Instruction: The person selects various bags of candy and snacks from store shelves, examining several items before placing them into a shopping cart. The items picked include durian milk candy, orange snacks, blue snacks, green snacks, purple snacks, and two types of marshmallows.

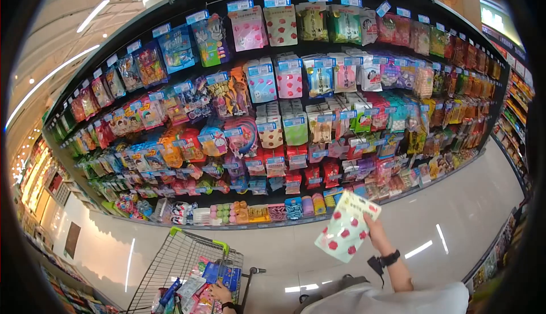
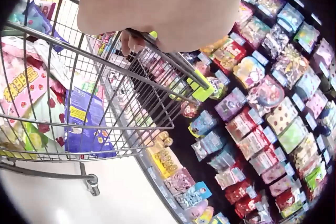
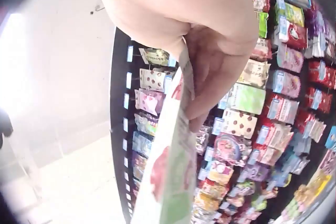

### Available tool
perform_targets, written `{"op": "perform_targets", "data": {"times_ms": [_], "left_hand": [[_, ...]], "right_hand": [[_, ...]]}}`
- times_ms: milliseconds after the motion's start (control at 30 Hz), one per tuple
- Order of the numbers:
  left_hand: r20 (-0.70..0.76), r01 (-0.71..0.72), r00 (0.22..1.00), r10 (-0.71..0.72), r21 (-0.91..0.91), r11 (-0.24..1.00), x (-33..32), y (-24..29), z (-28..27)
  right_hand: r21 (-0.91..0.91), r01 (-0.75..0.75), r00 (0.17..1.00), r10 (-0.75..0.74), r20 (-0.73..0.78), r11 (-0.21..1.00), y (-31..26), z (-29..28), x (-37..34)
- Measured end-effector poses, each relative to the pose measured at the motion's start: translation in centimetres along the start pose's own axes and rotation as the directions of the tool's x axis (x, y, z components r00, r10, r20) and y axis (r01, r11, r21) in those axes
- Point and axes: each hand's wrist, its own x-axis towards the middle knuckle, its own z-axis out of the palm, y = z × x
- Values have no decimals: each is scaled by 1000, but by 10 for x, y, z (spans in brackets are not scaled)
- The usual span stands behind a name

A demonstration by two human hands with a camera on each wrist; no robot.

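Note:
My right hand (image 1: 375,231) pinches the top corner of a pale green candy pouch (image 1: 346,230) printed with red berries. It hangs tilted over the floor in front of the shelf. In the right wrist view the pouch (image 3: 170,166) shows edge-on, gripped between the thumb and fingers of the right hand (image 3: 210,40). Down at the shopping cart (image 1: 165,257), my left hand (image 1: 220,293) is on its side. The left wrist view shows that hand (image 2: 163,14) with fingertips curled around the cart's upper rail. Several bags, among them a blue packet (image 1: 223,274), lie in the cart.
A long dark display rack (image 1: 284,52) of hanging candy bags curves across the front. Tubs and boxes (image 1: 227,213) line its bottom shelf. The cart's green corner piece (image 2: 201,90) stands close to the rack. Shiny floor (image 1: 449,211) runs along it; more shelves (image 1: 515,103) stand at right.

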Motion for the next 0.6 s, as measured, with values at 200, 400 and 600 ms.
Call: {"op": "perform_targets", "data": {"times_ms": [200, 400, 600], "left_hand": [[-167, -45, 984, 59, 86, 995, 26, -51, 17], [57, 167, 983, -174, 105, 980, 23, -36, -39], [83, 172, 982, -168, -40, 984, 58, -96, 29]], "right_hand": [[-189, 286, 957, -290, 7, 939, -104, 41, 52], [-214, 368, 930, -359, 80, 905, -185, 78, 73], [-296, 511, 857, -453, 244, 807, -222, 111, 95]]}}
